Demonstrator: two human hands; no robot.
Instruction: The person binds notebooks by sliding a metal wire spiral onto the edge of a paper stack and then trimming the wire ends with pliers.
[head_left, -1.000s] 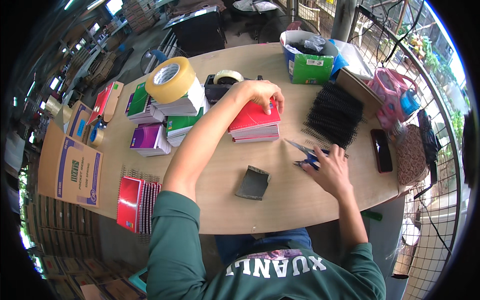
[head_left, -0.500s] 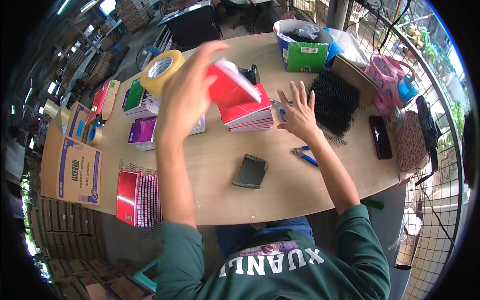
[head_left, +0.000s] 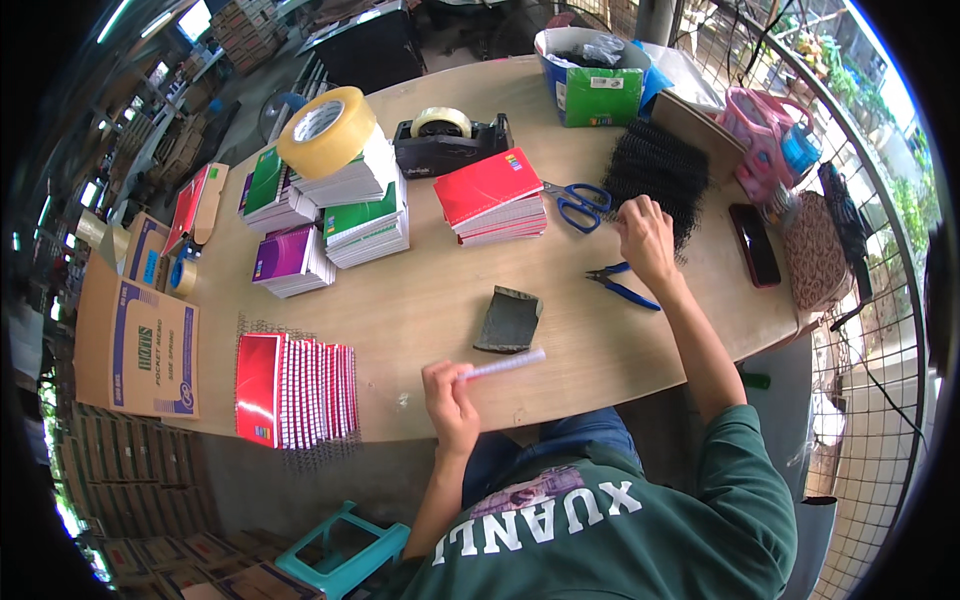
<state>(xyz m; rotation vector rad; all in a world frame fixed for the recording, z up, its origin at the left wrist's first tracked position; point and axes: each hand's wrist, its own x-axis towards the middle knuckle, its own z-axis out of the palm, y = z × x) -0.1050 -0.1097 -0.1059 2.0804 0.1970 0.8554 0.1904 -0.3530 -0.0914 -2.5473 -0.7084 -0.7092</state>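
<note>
My left hand [head_left: 450, 408] is closed on a thin notebook [head_left: 508, 364], seen edge-on as a white and red strip near the table's front edge. Just beyond it lies a dark grey curved block [head_left: 509, 322]. My right hand [head_left: 648, 243] has its fingers pinched together at the near left edge of a heap of black spiral binding coils [head_left: 658, 172]; what is between the fingertips is too small to make out. Close to that hand are blue-handled scissors [head_left: 580, 208] and blue-handled cutting pliers [head_left: 625, 287]. A stack of red notebooks [head_left: 490, 190] stands left of the scissors.
A row of red notebooks with coils [head_left: 300, 390] lies at the front left. Behind are green notebooks [head_left: 365, 222], purple notebooks [head_left: 292, 262], a yellow tape roll [head_left: 335, 130] and a black tape dispenser [head_left: 455, 148]. A carton [head_left: 145, 345] stands left, a phone [head_left: 755, 245] right.
My left hand has come from the stacks down to the front edge, bringing the notebook. My right hand has gone from spread fingers to a pinch at the coils. More notebooks show in the front-left row.
</note>
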